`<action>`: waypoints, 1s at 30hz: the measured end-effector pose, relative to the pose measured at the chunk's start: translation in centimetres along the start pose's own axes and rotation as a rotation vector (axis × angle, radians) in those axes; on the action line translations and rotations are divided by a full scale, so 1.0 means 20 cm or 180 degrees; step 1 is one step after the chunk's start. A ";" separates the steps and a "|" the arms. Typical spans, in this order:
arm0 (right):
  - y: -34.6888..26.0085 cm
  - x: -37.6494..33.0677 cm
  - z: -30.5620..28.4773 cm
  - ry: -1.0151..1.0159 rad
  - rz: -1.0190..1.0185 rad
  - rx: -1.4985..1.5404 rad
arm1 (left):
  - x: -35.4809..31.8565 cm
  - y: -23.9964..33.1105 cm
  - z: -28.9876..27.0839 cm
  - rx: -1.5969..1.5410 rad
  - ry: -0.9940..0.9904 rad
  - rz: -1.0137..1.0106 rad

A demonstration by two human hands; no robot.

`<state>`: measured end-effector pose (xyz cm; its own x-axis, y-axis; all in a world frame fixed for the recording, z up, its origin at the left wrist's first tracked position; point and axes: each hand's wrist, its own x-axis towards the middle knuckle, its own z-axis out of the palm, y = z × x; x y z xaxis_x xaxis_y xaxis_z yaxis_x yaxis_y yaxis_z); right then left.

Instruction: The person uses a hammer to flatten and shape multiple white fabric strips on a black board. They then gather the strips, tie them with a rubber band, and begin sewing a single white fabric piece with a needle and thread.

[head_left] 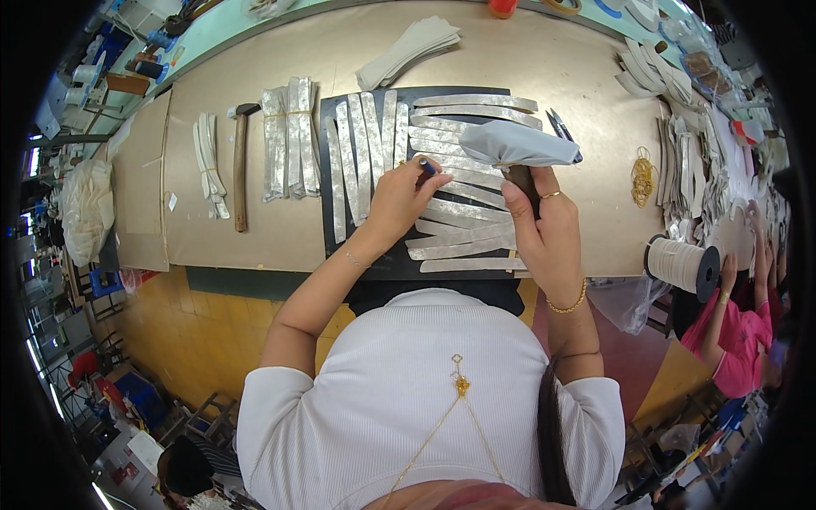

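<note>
My right hand (548,234) is closed round the dark handle of what looks like a hammer (518,144), its long head wrapped in pale blue-grey cloth and tied at the neck. The head hangs over the strips at the right of a black mat (387,259). Near the mat's middle, my left hand (399,200) pinches a short dark blue pen-like stick (427,167). Silvery strips (467,212) lie mostly crosswise under and right of it. More silvery strips (361,144) stand lengthwise on the mat's left half.
Left of the mat are banded strip bundles (291,140) and a wooden-handled hammer (240,170). Pale strips (410,53) are stacked behind. Pens (558,125), yellow rubber bands (643,177) and a white tape spool (680,267) lie right. A co-worker in pink (739,348) sits at the right.
</note>
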<state>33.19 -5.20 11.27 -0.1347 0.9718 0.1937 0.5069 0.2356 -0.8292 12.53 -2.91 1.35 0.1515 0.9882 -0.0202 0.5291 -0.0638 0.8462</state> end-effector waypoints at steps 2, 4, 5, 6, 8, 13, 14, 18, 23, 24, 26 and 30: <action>-0.01 0.00 0.00 0.0008 -0.0034 0.0027 | -0.01 0.01 0.00 0.0203 0.0000 0.0118; -0.05 0.01 -0.01 -0.0067 -0.0057 -0.0035 | -0.02 0.01 0.02 0.0470 0.0056 0.0401; -0.06 0.00 -0.02 -0.0106 -0.0074 -0.0061 | -0.03 0.01 0.02 0.0602 0.0097 0.0613; -0.07 -0.01 -0.02 -0.0065 -0.0200 0.0070 | -0.03 0.01 0.02 0.0735 0.0139 0.0824; -0.09 -0.04 -0.02 0.0035 -0.0441 0.0321 | -0.04 0.02 0.02 0.0934 0.0145 0.1068; 0.08 -0.08 0.06 -0.0713 -0.0394 -0.0971 | -0.02 0.01 0.02 0.1031 0.0099 0.1167; 0.07 -0.08 0.05 -0.0636 -0.0387 -0.0935 | -0.03 0.00 0.01 0.0987 0.0104 0.1159; -0.01 -0.07 -0.01 -0.0230 -0.0290 -0.0492 | -0.02 0.00 0.02 0.0835 0.0128 0.0912; 0.00 -0.09 -0.02 0.0010 0.0028 -0.0206 | -0.02 0.00 0.04 0.0513 0.0343 0.0055; 0.00 -0.09 -0.02 0.0029 -0.0002 -0.0219 | -0.01 -0.02 0.04 0.0317 0.0420 0.0028; 0.00 -0.10 -0.02 0.0059 -0.0064 -0.0237 | -0.03 -0.03 0.02 -0.0005 0.0383 0.0039; 0.03 -0.12 -0.01 0.0105 -0.0118 -0.0218 | -0.11 0.05 -0.04 -0.0136 -0.0015 -0.0070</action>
<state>33.90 -7.39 10.42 -0.1269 0.9620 0.2419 0.5593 0.2708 -0.7835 12.07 -4.98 2.71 0.1443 0.9887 -0.0416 0.4963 -0.0359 0.8674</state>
